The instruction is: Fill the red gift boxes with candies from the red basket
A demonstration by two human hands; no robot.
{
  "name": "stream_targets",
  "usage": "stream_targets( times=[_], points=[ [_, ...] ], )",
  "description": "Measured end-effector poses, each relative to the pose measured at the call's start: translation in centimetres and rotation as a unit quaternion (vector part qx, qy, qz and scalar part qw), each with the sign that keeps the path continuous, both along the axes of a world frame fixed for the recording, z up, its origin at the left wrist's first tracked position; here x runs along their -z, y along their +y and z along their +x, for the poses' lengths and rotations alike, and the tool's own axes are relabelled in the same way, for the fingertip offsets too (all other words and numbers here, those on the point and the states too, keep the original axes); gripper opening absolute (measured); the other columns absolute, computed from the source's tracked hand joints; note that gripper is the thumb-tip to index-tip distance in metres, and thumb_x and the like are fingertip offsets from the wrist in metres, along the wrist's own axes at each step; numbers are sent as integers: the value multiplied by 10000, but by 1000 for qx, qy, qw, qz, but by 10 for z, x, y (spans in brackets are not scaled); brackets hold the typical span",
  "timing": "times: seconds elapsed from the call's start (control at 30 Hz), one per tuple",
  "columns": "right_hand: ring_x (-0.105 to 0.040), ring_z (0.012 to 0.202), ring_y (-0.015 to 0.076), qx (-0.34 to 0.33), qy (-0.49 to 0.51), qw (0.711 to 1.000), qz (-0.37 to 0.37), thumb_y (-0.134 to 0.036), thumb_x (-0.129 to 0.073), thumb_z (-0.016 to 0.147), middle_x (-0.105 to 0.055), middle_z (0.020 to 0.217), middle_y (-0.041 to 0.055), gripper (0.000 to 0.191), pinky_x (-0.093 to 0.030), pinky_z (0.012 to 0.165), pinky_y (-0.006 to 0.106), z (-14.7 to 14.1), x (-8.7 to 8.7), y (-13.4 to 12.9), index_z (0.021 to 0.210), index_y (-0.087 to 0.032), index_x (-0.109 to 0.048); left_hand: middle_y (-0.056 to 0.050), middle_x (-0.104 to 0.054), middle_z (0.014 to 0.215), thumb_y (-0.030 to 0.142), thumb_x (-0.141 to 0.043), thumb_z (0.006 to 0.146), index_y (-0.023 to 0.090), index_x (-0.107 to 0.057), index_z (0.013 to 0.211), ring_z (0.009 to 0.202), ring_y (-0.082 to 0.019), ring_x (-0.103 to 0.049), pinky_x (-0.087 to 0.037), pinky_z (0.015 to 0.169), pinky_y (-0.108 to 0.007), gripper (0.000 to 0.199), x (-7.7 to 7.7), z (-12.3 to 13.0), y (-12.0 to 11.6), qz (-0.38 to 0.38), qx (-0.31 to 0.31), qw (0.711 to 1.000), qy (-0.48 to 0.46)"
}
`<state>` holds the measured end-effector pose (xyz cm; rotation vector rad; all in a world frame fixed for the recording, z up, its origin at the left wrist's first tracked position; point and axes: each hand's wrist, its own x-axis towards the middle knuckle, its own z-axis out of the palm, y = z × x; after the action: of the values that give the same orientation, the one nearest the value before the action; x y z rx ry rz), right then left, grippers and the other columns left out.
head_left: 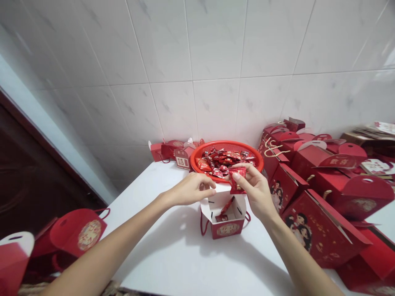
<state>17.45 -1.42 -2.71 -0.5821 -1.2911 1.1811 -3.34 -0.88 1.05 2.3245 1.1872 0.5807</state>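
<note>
Between the thumb and fingers of my right hand [257, 187] is a red wrapped candy [237, 181], held above the back edge of an open gift box [227, 228]. The box is red outside and white inside, has dark red cord handles, and a few wrapped sweets [222, 217] lie on its bottom. My left hand [194, 189] hovers at the box's upper left corner, fingers loosely curved and apart, with nothing visible in it. Just behind both hands stands a red plastic basket [197, 153] heaped with red wrapped candies [220, 158].
Red gift boxes [333, 164] crowd the right side of the white table [173, 263], with larger printed boxes [321, 234] nearer me. Small red boxes [182, 158] stand against the tiled wall [216, 102]. More red boxes [77, 234] are at the lower left.
</note>
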Motion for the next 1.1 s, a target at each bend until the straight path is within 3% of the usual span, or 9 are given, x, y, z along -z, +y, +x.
stream_targets(
  times=[0.07, 0.17, 0.27, 0.4, 0.6, 0.73, 0.83, 0.97, 1.1],
  points=[
    [-678, 749, 166, 0, -68, 998, 10, -420, -726, 862, -713, 844, 15, 278, -540, 633, 249, -2, 1, -1, 1036, -218, -649, -45, -736, 863, 290, -611, 851, 161, -738, 854, 757, -186, -643, -435, 667, -248, 182, -1, -3, 1, 1, -17, 1000, 5],
    [-682, 836, 179, 50, -153, 984, 75, -399, -680, 894, -719, 950, 43, 220, -547, 737, 282, -3, 3, -1, 991, -201, -684, -30, -715, 817, 287, -600, 845, 152, -712, 810, 738, -172, -620, -422, 656, -243, 180, -1, -9, 3, -25, -26, 999, 5],
    [-683, 903, 196, 105, -187, 970, 116, -365, -657, 906, -731, 957, 47, 176, -542, 814, 301, 0, 3, -1, 933, -199, -710, -22, -679, 763, 314, -582, 856, 144, -687, 766, 692, -156, -572, -396, 625, -242, 220, 0, -12, 3, -57, -18, 998, 18],
    [-689, 867, 203, 131, -201, 964, 113, -360, -672, 883, -743, 919, 50, 171, -545, 801, 311, 16, 9, -4, 913, -198, -718, -10, -609, 712, 373, -556, 888, 138, -671, 758, 643, -134, -502, -350, 586, -238, 292, 3, -13, 4, -79, 2, 997, 16],
    [-692, 874, 217, 118, -219, 964, 89, -386, -714, 851, -739, 941, 60, 200, -543, 820, 335, 40, 32, -14, 934, -203, -714, 23, -436, 591, 508, -552, 914, 133, -627, 652, 551, -98, -352, -269, 521, -236, 463, 7, -7, 4, -122, 37, 991, -51],
    [-700, 924, 216, 86, -210, 971, 78, -386, -700, 880, -748, 970, 51, 186, -537, 850, 321, 46, 41, -21, 964, -221, -725, 4, -541, 656, 450, -615, 887, 131, -705, 769, 618, -113, -448, -342, 572, -230, 351, 7, -2, 0, -152, 97, 981, -73],
    [-701, 951, 212, 66, -217, 970, 88, -381, -653, 924, -759, 998, 47, 182, -531, 874, 314, 43, 43, -25, 992, -236, -741, -5, -617, 720, 380, -672, 838, 142, -729, 974, 656, -134, -530, -397, 608, -239, 281, 10, 1, -4, -170, 85, 980, -51],
    [-699, 963, 221, 44, -244, 961, 122, -413, -607, 955, -760, 1002, 62, 235, -533, 877, 322, 38, 43, -27, 956, -231, -757, 15, -626, 706, 353, -712, 784, 143, -659, 1097, 641, -149, -573, -422, 616, -251, 381, 17, 5, -7, -122, 33, 992, -23],
    [-690, 1011, 234, 16, -253, 956, 145, -520, -631, 927, -751, 1053, 73, 320, -526, 905, 333, 40, 45, -27, 1026, -239, -748, 26, -596, 732, 379, -748, 757, 170, -627, 1117, 663, -157, -564, -409, 635, -258, 434, 14, 8, -10, -29, 11, 999, 22]
  ],
)
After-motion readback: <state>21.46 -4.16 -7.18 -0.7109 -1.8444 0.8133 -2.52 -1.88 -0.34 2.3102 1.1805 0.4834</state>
